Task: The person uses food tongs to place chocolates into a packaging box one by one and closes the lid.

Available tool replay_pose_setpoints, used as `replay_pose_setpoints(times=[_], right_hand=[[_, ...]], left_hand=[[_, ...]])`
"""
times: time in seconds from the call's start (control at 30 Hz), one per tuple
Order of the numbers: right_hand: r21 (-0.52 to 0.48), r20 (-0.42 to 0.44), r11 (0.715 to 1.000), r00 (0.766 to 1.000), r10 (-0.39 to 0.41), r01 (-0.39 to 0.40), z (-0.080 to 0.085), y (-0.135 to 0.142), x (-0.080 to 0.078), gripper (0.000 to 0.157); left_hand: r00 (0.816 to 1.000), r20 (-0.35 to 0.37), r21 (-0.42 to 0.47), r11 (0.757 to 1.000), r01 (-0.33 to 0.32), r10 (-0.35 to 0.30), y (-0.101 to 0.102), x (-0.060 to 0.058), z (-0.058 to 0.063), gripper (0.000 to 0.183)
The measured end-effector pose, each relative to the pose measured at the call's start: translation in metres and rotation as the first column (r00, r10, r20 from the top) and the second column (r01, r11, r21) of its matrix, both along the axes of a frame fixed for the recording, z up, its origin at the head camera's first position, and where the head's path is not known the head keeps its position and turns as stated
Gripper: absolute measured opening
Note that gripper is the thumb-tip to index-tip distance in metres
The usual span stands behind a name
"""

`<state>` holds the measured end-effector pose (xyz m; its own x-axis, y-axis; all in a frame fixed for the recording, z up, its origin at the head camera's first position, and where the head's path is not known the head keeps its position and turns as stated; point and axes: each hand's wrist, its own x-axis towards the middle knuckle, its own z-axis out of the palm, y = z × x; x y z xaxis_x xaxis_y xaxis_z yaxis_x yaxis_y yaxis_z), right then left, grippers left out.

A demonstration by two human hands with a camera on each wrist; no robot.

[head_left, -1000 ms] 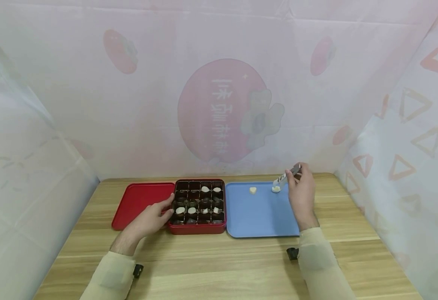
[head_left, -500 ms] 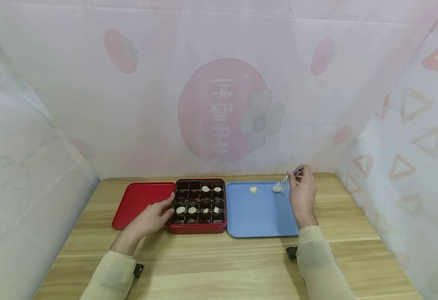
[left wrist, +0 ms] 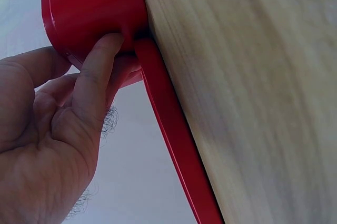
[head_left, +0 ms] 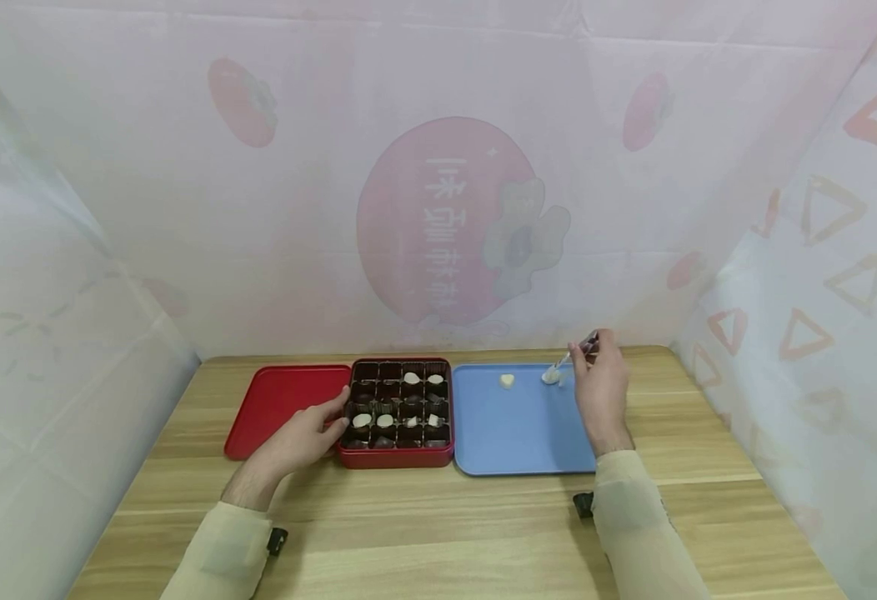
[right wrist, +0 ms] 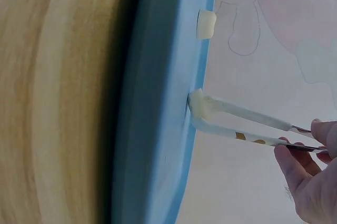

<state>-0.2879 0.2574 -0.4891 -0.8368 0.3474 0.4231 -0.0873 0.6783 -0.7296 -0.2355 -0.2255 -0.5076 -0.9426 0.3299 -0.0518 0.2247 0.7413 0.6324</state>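
Note:
My right hand (head_left: 602,392) pinches a pair of small tongs (right wrist: 247,124) with white arms and metal upper ends. Their tips meet around a white chocolate (right wrist: 196,103) at the far right part of the blue tray (head_left: 521,437). A second, heart-like white chocolate (head_left: 507,381) lies on the tray to the left. My left hand (head_left: 299,435) rests its fingertips against the left side of a red box (head_left: 397,458), thumb and fingers extended. The box holds dark compartments with several white chocolates (head_left: 384,422) and dark ones. In the left wrist view, fingertips touch the box's red wall.
A red lid (head_left: 284,400) lies left of the box, partly under my left hand. Box and tray stand side by side on a wooden table (head_left: 423,533). Printed cloth walls (head_left: 453,83) rise behind and on both sides.
My right hand has shifted slightly, first right and then back left, and the tongs' arms have drawn closer together around the white chocolate. The left hand and box stay put.

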Motion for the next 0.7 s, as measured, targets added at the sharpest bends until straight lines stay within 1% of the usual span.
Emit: replay_pose_setpoints(times=[0.23,0.33,0.47,0.7], right_hand=[[-0.004,0.048,0.998,0.997,0.062,-0.062,-0.0022,-0.0018,-0.0013,0.018],[-0.005,0.060,0.995,0.994,0.096,-0.096,-0.0013,-0.0032,-0.0015,0.022],[-0.007,0.062,0.992,0.990,0.125,-0.125,-0.0015,-0.0048,-0.0023,0.026],[-0.012,0.052,0.989,0.988,0.148,-0.148,-0.0027,-0.0076,0.0015,0.027]], left_hand=[[1.000,0.001,0.001,1.000,0.000,0.000,-0.0004,-0.0007,-0.0007,0.069],[1.000,0.000,0.003,1.000,0.001,-0.001,-0.0006,-0.0008,-0.0003,0.069],[1.000,0.004,0.004,1.000,0.002,-0.002,-0.0009,-0.0008,-0.0009,0.070],[1.000,0.007,0.012,1.000,0.001,-0.001,-0.0008,-0.0005,-0.0010,0.070]])
